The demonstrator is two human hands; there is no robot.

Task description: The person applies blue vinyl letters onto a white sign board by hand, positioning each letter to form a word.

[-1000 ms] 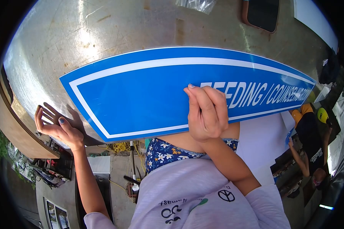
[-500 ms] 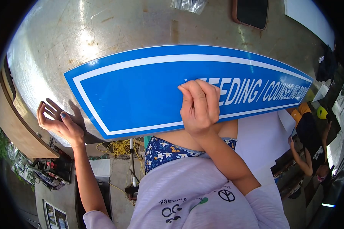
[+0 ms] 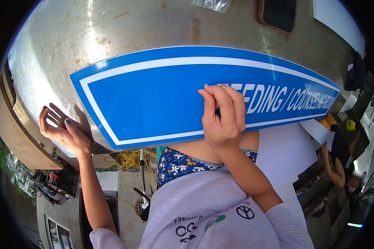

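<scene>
A long blue sign (image 3: pixel 153 101) with a white border and white lettering lies flat on the metal table, its words partly reading "FEEDING / COUNSELING". My right hand (image 3: pixel 224 114) hovers over the middle of the sign, thumb and fingertips brought together in a pinch at the left end of the white letters (image 3: pixel 264 99). Whatever sits between those fingertips is too small to make out. Left of the letters, the sign's face is plain blue. Off the sign's left end, my left hand (image 3: pixel 66 135) is held with fingers apart and nothing in it, casting a shadow on the table.
A phone (image 3: pixel 278 14) and clear plastic wrap (image 3: pixel 214 4) lie on the metal table (image 3: pixel 141 29) beyond the sign. White sheets (image 3: pixel 284 151) hang at the right. A co-worker (image 3: pixel 338 166) is at the far right. Yellow cord (image 3: pixel 129 159) lies on the floor.
My right hand has shifted slightly right, its fingers a little more arched. My left hand has barely moved. At the right, the co-worker's arm has moved and a white sheet is raised near it.
</scene>
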